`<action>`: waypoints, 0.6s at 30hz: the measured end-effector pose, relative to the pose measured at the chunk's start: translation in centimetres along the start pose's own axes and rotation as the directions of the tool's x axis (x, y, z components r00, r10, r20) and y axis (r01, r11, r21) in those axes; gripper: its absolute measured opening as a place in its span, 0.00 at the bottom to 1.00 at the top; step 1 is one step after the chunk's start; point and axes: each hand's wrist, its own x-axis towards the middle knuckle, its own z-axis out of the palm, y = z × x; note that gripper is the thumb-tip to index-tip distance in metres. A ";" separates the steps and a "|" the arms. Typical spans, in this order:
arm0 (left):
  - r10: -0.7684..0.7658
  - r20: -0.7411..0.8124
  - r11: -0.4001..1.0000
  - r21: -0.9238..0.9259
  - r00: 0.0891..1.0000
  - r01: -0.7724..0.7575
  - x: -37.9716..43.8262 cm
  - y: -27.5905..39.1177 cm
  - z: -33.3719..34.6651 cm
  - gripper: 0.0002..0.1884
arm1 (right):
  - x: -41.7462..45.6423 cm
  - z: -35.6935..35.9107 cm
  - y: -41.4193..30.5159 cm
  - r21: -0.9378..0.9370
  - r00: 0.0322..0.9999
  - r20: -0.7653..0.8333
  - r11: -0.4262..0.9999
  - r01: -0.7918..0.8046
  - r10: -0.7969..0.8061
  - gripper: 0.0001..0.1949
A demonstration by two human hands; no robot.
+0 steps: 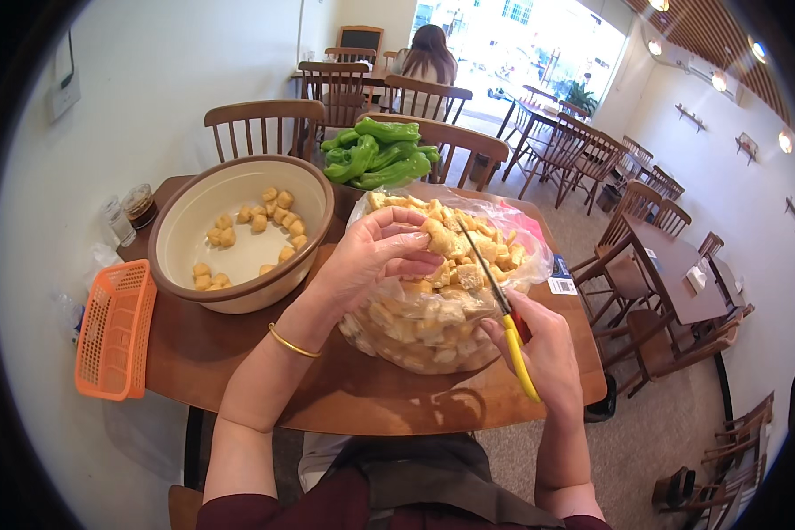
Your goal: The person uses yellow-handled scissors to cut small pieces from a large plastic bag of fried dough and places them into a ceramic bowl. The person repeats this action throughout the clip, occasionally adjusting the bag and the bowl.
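My left hand (387, 245) pinches a golden fried tofu puff (439, 236) between thumb and fingers, above an open clear plastic bag (397, 324) filled with tofu puffs (467, 275). In my right hand (543, 338) is a pair of scissors (515, 351) with yellow and red handles. Their blades point up and away over the bag, just right of the held puff; they look closed or nearly so. Left of the bag stands a wide cream bowl (179, 228) with a brown rim. Several small tofu pieces (258, 215) lie spread over its bottom.
Green peppers (381, 156) are heaped behind the bag. An orange plastic basket (116, 331) sits at the table's left edge, near a jar of dark sauce (139, 204) and a small glass shaker (119, 222). A printed card (561, 275) lies right of the bag. Wooden chairs (265, 122) stand beyond; a person (427, 63) sits farther back.
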 end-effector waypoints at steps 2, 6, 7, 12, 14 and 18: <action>0.014 0.037 0.991 -0.135 0.999 -0.008 0.1 -0.2 -0.2 0.10 | -0.1 -0.4 -0.6 -0.060 1.000 0.000 0.998 0.010 -0.010 0.24; 0.037 0.130 0.962 -0.273 0.991 0.000 0.3 -0.8 -0.2 0.12 | -0.1 -0.3 0.0 -0.221 0.992 -0.015 0.968 0.121 -0.127 0.30; 0.041 0.152 0.957 -0.290 0.988 0.005 0.3 -1.0 -0.2 0.13 | 0.0 -0.4 -0.1 -0.214 0.993 -0.010 0.971 0.111 -0.116 0.30; -0.006 0.188 0.948 -0.312 0.982 0.065 0.1 -1.1 0.3 0.13 | 0.3 -0.2 -0.5 -0.197 0.994 -0.004 0.974 0.110 -0.112 0.30; -0.026 0.212 0.942 -0.322 0.977 0.095 0.0 -1.2 0.4 0.12 | 0.4 -0.2 -0.7 -0.191 0.994 0.007 0.976 0.109 -0.109 0.31; -0.039 0.226 0.930 -0.349 0.973 0.118 0.0 -1.4 0.4 0.11 | 0.5 0.0 -0.5 -0.176 0.987 0.003 0.971 0.160 -0.163 0.32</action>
